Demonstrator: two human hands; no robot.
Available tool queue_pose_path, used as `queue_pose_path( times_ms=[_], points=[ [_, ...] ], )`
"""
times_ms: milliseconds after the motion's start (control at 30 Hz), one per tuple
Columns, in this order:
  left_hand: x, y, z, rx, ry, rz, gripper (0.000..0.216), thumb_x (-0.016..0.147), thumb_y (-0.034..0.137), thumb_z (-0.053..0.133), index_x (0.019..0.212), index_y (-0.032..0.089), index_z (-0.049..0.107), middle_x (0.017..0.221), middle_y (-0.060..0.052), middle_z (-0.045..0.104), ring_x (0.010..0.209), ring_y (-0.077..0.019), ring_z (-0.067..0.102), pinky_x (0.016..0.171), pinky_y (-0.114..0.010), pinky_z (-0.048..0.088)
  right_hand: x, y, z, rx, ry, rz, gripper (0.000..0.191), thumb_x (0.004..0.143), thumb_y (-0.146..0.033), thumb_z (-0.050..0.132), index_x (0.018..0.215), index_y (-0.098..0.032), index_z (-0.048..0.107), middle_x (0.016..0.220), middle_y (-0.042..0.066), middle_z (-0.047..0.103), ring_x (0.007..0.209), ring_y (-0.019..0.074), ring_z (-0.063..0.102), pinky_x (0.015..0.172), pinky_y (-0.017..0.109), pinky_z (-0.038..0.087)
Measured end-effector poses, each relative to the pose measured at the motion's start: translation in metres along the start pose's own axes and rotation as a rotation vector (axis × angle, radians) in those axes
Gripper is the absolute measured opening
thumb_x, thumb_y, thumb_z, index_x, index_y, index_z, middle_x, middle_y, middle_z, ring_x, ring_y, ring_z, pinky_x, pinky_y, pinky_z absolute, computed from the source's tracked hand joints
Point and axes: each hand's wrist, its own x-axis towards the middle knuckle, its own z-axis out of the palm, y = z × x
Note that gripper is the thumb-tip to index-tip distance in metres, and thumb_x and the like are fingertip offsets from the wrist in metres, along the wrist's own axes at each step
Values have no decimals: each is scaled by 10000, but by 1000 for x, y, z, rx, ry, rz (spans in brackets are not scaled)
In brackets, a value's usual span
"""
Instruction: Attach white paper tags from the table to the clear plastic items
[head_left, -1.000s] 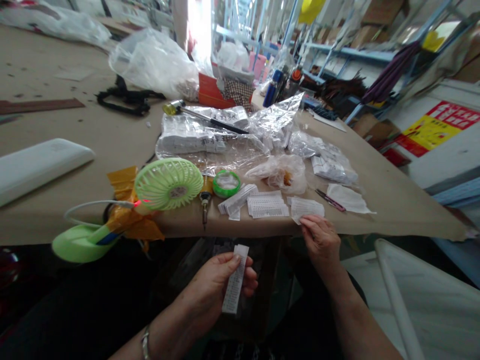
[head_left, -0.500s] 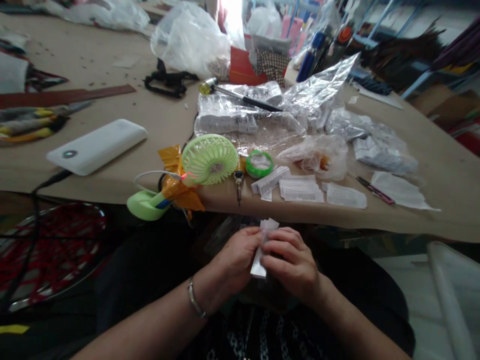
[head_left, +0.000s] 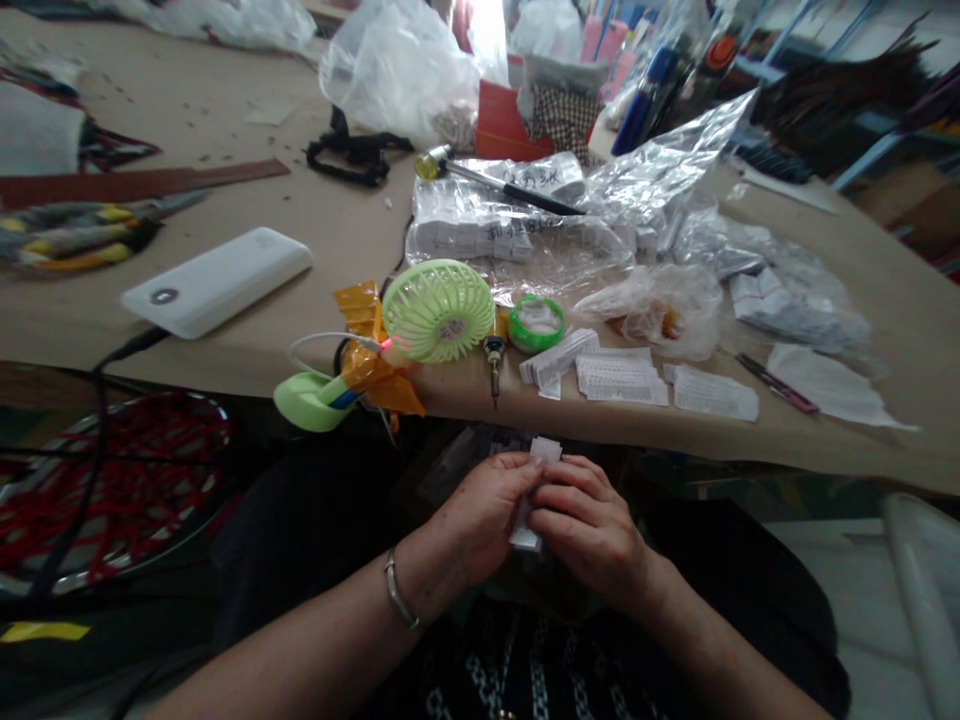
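Over my lap, just below the table edge, my left hand [head_left: 491, 515] and my right hand [head_left: 589, 520] meet around a small stack of white paper labels [head_left: 527, 538]. The left thumb presses on the stack's upper part, and the right fingers curl along its other side. Both hands are closed on it; its middle is hidden by fingers. On the table edge above lie a bundle of labels [head_left: 559, 360], a fanned pile of printed labels [head_left: 621, 378] and a smaller pile of labels [head_left: 712, 392].
A green clip fan [head_left: 439, 312] is taped at the table edge, beside a soldering iron [head_left: 493, 368] and a green round tub [head_left: 536, 322]. A white power bank [head_left: 217, 282] lies left. Plastic packets [head_left: 517, 230], a hammer-like tool [head_left: 510, 187] and a cutter [head_left: 776, 383] lie beyond.
The view has shifted slightly, so the table things appear further right. My left thumb has come over the labels, and my right fingers have closed in nearer to the left hand.
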Motion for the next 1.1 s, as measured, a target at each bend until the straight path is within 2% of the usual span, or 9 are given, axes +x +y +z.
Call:
queue_pose_path(
  times_ms=[167,300,367,433,533,633,833,967,1100],
  points=[
    [-2,2,-4,51,-34,-36,105,754,185,644,739,81,635,630,-34,609,496,-82,552,484,-184,428,-5,-2,-4,154,108,95,364,770,-156,631,1121,-225,566,993,57,669,1067,237,547,940,464,434],
    [-6,6,-5,142,-115,-138,190,853,271,531,890,109,624,654,-39,613,527,-134,608,517,-247,488,-9,8,-8,462,277,557,278,795,-213,605,1070,-246,590,1037,58,622,1038,222,560,914,411,449],
    [-7,5,-6,173,-150,-166,203,853,292,534,925,120,613,668,-32,608,545,-141,620,520,-245,491,-8,16,-8,741,240,798,271,783,-258,629,1053,-259,597,1008,33,626,961,181,590,869,342,470],
    [-7,3,-7,199,-184,-173,204,843,309,549,899,121,604,672,-26,600,534,-131,610,503,-232,483,-5,23,-7,1053,138,911,343,734,-290,685,1064,-266,598,996,13,634,901,148,604,817,280,481],
    [-8,1,-7,247,-231,-171,229,836,332,554,818,108,597,651,-25,589,497,-107,580,465,-201,455,-1,28,-4,1333,-37,927,445,670,-322,739,1086,-234,606,993,19,636,830,122,607,760,233,478],
    [-9,0,-5,288,-235,-176,274,825,352,564,747,92,596,616,-32,582,469,-90,554,437,-177,421,2,27,-1,1412,-140,898,429,654,-338,753,1041,-205,625,945,30,632,768,123,608,701,237,485],
    [-11,-1,-4,327,-228,-143,276,809,367,584,757,96,594,599,-28,580,470,-87,546,440,-175,410,8,23,4,1502,-90,889,312,646,-377,755,869,-203,622,1054,48,597,857,169,617,735,298,500],
    [-9,-2,-5,351,-201,-158,251,810,359,583,767,112,579,590,-17,574,462,-90,543,429,-178,400,9,21,5,1443,-33,882,224,684,-344,731,805,-190,622,988,35,611,902,162,598,806,299,477],
    [-9,-2,-5,350,-195,-129,276,808,373,577,722,111,563,577,-13,557,459,-86,532,427,-177,381,6,17,4,1268,-33,889,325,729,-334,689,1029,-246,598,999,20,628,789,135,611,708,267,498]
  ],
)
